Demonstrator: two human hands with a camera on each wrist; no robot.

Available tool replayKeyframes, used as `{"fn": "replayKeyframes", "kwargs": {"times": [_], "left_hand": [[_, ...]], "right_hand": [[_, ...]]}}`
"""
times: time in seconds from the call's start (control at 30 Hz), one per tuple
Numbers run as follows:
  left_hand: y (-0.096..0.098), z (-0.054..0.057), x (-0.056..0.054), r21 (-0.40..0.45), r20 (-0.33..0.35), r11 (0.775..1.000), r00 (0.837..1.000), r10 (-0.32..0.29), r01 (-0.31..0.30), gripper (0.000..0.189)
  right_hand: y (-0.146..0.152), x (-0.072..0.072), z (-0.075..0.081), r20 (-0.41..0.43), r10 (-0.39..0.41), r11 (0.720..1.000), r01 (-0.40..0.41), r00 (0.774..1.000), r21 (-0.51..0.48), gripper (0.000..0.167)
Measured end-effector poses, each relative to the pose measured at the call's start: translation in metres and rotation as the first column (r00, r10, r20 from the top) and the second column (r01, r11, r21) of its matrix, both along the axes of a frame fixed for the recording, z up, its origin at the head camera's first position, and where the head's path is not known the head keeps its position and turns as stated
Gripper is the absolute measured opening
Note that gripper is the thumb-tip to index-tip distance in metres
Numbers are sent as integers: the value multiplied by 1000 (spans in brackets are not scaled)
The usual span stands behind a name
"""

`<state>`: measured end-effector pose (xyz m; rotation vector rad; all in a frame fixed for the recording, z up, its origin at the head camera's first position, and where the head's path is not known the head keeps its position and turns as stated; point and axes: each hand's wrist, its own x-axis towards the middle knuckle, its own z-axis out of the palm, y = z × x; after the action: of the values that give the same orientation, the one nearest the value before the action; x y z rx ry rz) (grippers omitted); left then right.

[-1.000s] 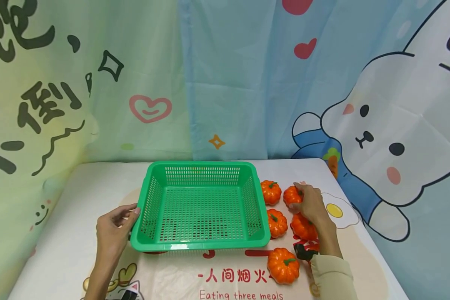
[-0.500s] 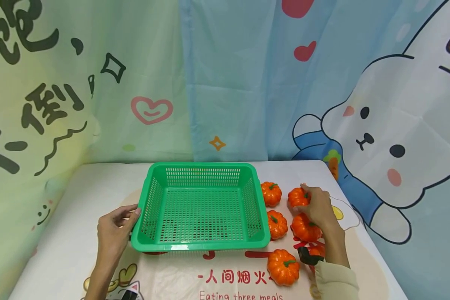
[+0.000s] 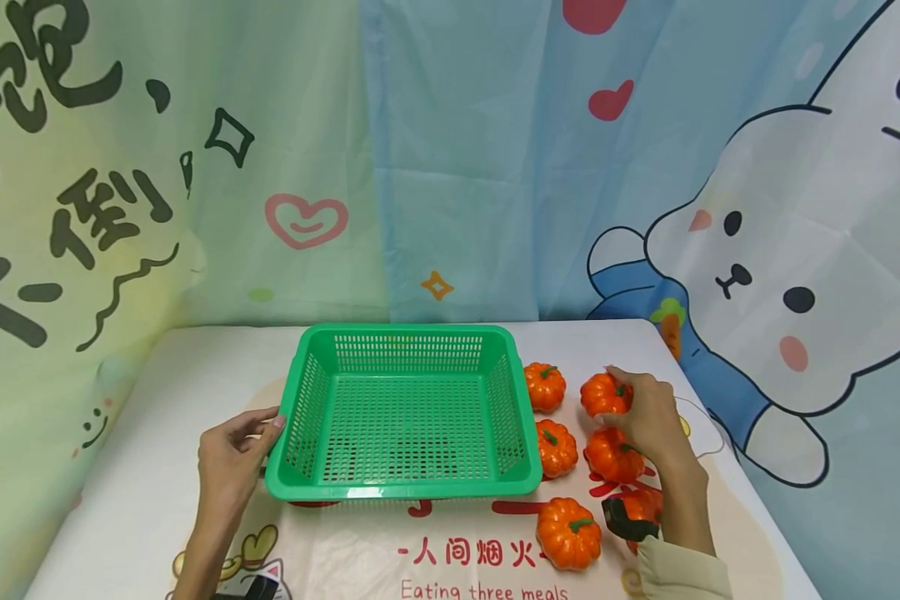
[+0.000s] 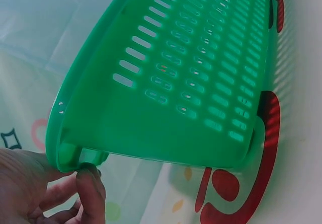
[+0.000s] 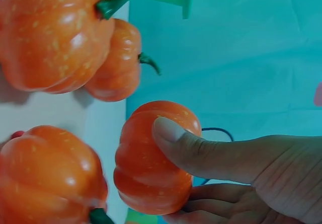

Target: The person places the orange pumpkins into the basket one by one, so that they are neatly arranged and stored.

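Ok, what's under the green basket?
The printed tablecloth lies beneath the green basket; parts of its red lettering show along the near side. Whatever else the base covers can't be made out.

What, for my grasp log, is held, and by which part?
Left hand holds the green basket by its left rim; right hand, an orange pumpkin by its sides.

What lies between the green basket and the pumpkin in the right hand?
Another pumpkin lies between the green basket and the held pumpkin; the head view shows it.
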<state>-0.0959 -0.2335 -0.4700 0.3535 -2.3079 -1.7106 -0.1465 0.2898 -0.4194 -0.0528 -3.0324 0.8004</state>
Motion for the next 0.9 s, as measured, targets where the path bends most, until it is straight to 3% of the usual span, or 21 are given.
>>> {"fn": "replayKeyframes", "kwargs": {"times": [0.9], "left_hand": [[-1, 2, 1, 26, -7, 999, 1000, -27, 27, 26]], "right_hand": [[-23, 28, 42, -3, 44, 999, -44, 999, 20, 83]]}}
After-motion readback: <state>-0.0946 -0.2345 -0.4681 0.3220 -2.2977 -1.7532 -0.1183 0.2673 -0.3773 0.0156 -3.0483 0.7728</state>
